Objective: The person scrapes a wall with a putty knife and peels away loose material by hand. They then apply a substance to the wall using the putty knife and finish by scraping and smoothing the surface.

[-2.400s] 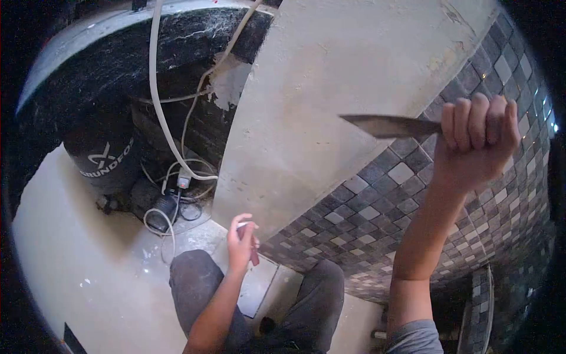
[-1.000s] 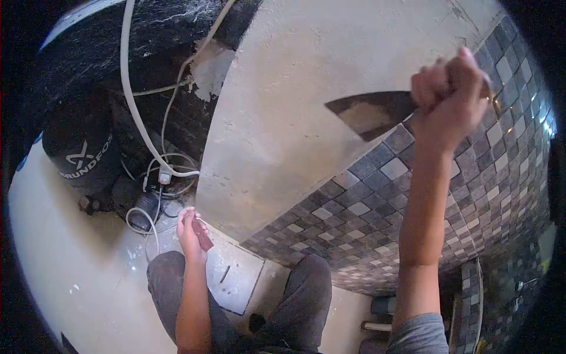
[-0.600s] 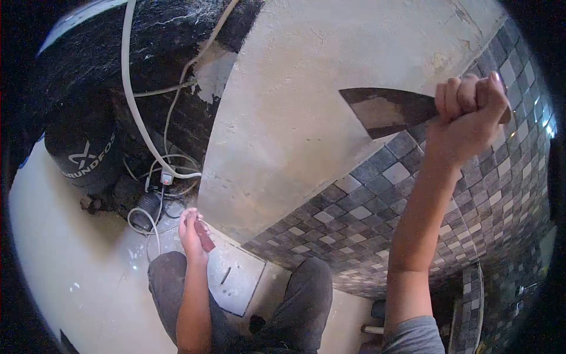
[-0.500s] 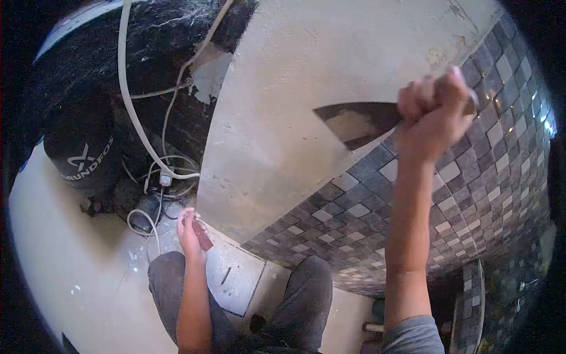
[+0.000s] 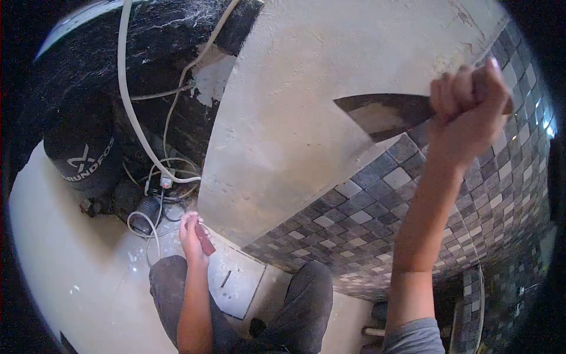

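My right hand [image 5: 469, 115] is wrapped round the handle of a putty knife [image 5: 386, 115]. Its wide dark triangular blade points left, with a pale smear of filler on it. The blade's broad edge overlaps the pale plastered wall [image 5: 283, 124], just above the border with the mosaic tiles [image 5: 359, 218]. Lower down, over my left knee, my left hand [image 5: 190, 236] is closed on a flat reddish-brown piece [image 5: 206, 242], perhaps folded sandpaper. Pale residue marks the fingers of that hand.
A black pump housing [image 5: 85, 156] with white lettering stands at the left. Pale hoses [image 5: 127, 88] and coiled cables [image 5: 154, 221] hang and lie beside the wall corner. A light floor panel [image 5: 243, 283] with a dark slot lies between my knees [image 5: 309, 295].
My right hand has moved right and slightly up in view, carrying the putty knife along the wall. My left hand still holds the reddish-brown piece and has barely shifted.
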